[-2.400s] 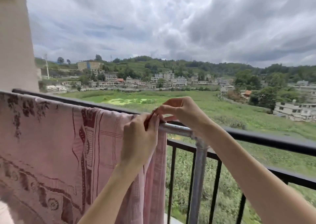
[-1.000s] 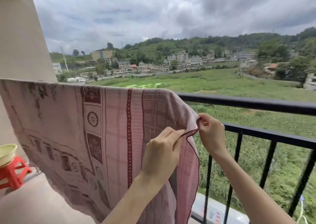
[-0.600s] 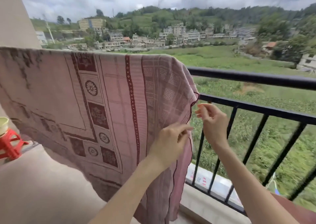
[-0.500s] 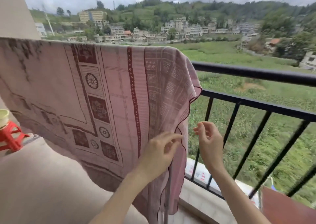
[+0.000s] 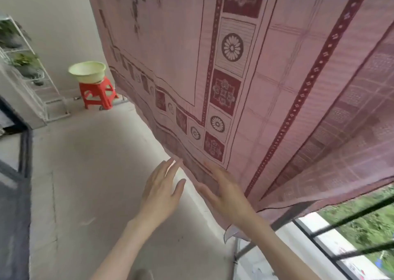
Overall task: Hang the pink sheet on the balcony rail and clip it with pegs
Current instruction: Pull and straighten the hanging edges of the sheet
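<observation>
The pink sheet [image 5: 266, 92] with dark red borders and flower medallions hangs down from above and fills the upper right of the head view. The rail's top bar is out of frame; only lower black bars [image 5: 349, 226] show at bottom right. My left hand [image 5: 164, 188] is low, fingers straight, just left of the sheet's bottom hem and holding nothing. My right hand [image 5: 223, 192] lies flat with straight fingers against the lower part of the sheet. No pegs are in view.
A pale green basin [image 5: 87, 71] sits on a red plastic stool [image 5: 99, 95] at the back left by the wall. A white plant rack [image 5: 27, 66] stands at the far left. Concrete balcony floor [image 5: 89, 183] spreads below my hands.
Both hands let go of the sheet's right edge and dropped to its bottom hem. My head tilted down and left, so the floor, stool and basin fill the view instead of the landscape.
</observation>
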The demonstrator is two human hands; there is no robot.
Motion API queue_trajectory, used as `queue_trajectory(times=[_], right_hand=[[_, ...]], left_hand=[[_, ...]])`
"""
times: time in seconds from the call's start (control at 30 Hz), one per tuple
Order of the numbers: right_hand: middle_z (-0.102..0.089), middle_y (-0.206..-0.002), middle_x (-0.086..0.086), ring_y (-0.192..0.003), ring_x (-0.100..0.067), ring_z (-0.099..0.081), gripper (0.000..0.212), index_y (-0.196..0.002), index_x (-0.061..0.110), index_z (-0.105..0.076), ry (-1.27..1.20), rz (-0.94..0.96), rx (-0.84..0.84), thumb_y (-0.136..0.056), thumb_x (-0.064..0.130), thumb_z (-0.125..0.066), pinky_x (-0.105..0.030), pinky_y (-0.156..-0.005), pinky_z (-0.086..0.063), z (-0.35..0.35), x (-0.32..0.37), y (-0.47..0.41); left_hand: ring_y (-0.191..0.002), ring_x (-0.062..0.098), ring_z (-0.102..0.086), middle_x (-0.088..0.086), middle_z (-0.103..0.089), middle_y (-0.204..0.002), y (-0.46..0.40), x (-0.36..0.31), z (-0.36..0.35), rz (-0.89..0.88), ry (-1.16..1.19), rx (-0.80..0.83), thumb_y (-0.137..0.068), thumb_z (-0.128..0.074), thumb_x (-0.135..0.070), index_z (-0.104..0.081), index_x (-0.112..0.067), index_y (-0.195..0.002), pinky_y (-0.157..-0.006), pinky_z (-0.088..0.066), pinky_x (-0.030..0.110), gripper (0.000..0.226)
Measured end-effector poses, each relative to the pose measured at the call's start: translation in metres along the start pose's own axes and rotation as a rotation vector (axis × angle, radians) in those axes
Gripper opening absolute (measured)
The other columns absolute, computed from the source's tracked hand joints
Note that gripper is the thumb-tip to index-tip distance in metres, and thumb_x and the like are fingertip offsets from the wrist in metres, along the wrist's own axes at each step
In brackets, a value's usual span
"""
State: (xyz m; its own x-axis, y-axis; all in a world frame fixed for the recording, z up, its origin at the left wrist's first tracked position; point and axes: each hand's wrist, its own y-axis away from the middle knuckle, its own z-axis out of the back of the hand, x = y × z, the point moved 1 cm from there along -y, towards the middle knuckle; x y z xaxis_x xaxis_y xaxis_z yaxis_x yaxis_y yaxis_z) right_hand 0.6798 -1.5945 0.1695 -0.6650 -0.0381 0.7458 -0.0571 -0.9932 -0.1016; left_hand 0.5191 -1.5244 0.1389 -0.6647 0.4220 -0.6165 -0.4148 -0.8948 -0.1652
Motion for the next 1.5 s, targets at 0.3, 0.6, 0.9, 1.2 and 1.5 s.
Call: queue_trajectory(times=[0.3,0.6,0.9,1.2,1.5], right_hand=[[-0.012,-0.157,0.006,-0.145,-0.013,-0.01,0.072,-0.149,0.03,-0.011,0.271,0.13,0.187,-0.09,0.053,-0.046,-0.025,-0.113,-0.012,-0.139,0.048,-0.226],[-0.017,-0.156,0.004,-0.145,-0.014,-0.011,0.071,-0.149,0.022,-0.016,0.261,0.259,0.184,-0.091,0.047,-0.049,-0.035,-0.117,-0.015,-0.202,0.137,-0.426],[-0.01,-0.158,0.003,-0.146,-0.017,-0.006,0.072,-0.149,0.029,-0.009,0.363,0.346,0.153,-0.09,0.05,-0.046,-0.045,-0.117,-0.012,-0.237,0.168,-0.649],[-0.01,-0.158,0.001,-0.146,-0.02,-0.004,0.073,-0.149,0.031,-0.01,0.387,0.411,0.063,-0.088,0.054,-0.045,-0.047,-0.116,-0.005,-0.261,0.219,-0.912],[-0.002,-0.159,0.005,-0.146,-0.014,0.002,0.073,-0.148,0.034,-0.004,0.347,0.361,0.121,-0.091,0.052,-0.045,-0.034,-0.117,-0.006,-0.324,0.232,-1.107]], left_hand=[[-0.144,0.013,-0.003,-0.004,-0.012,-0.156,-0.099,0.207,0.113,0.231,-0.15,-0.094,-0.085,-0.022,-0.052,-0.018,-0.029,-0.146,-0.115,0.002,0.033,0.065],[-0.144,0.013,0.0,-0.004,-0.01,-0.156,-0.241,0.329,0.237,0.229,-0.164,-0.193,-0.089,-0.025,-0.05,-0.017,-0.031,-0.146,-0.115,0.003,0.036,0.061],[-0.142,0.009,0.01,-0.006,-0.004,-0.157,-0.41,0.428,0.308,0.187,-0.217,-0.233,-0.078,-0.012,-0.065,-0.01,-0.036,-0.146,-0.113,0.004,0.032,0.074],[-0.142,0.011,0.015,-0.007,0.003,-0.157,-0.606,0.52,0.411,0.212,-0.393,-0.265,-0.076,-0.007,-0.067,-0.006,-0.037,-0.146,-0.116,0.009,0.038,0.076],[-0.134,0.004,0.025,-0.007,0.012,-0.156,-0.76,0.649,0.448,0.244,-0.396,-0.221,-0.067,0.005,-0.078,0.004,-0.039,-0.144,-0.111,0.013,0.032,0.086]])
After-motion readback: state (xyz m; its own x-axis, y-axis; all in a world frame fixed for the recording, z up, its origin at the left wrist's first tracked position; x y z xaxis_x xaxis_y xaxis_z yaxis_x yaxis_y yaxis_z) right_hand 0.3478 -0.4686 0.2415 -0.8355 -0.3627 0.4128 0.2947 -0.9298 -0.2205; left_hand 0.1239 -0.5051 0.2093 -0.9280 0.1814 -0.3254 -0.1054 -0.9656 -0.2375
